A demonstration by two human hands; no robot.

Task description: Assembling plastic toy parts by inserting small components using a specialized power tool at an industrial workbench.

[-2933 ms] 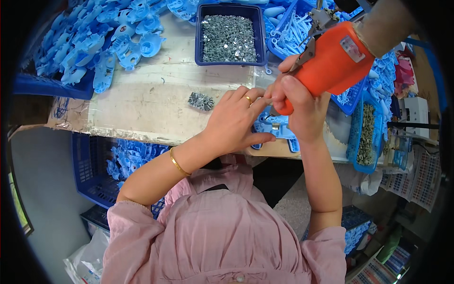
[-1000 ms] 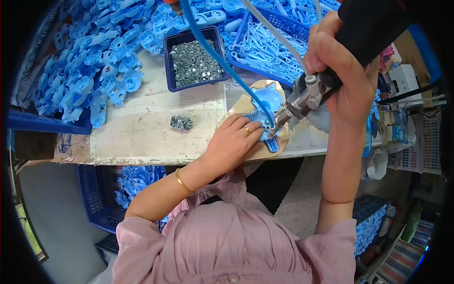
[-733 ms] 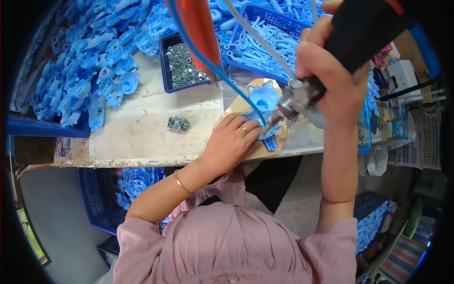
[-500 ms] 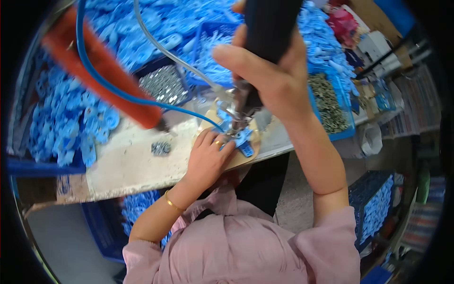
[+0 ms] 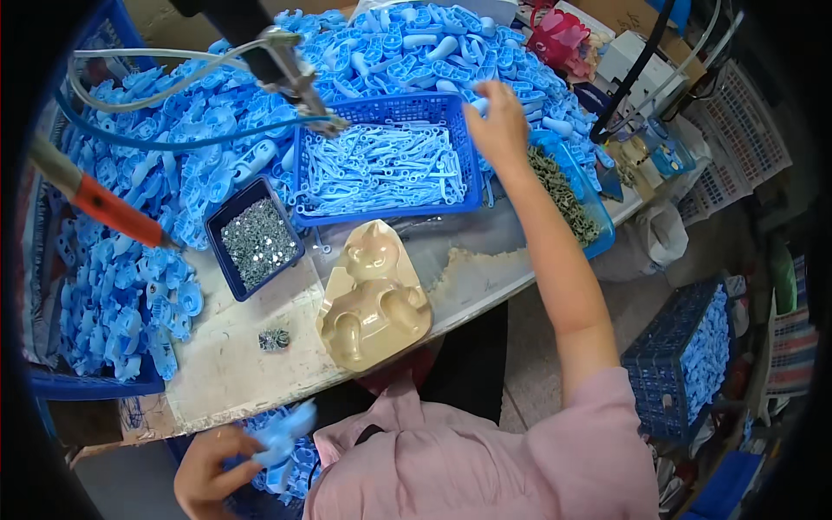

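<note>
Her left hand (image 5: 208,472) grips a blue plastic shell (image 5: 282,442), likely light, rigid, best held by its rim; right hand (image 5: 498,126), seemingly loose-fingered, reaches the blue pile (image 5: 451,43).

Single view only, head camera, wide fisheye; looks steeply down from above person onto workbench (image 5: 485,251) and own lap; straight bench edge bends toward dark round rim; bench fills upper half, fairly near; pink sleeve (image 5: 598,433) enters from lower edge; floor at right, farther away; no second view to share.
</note>
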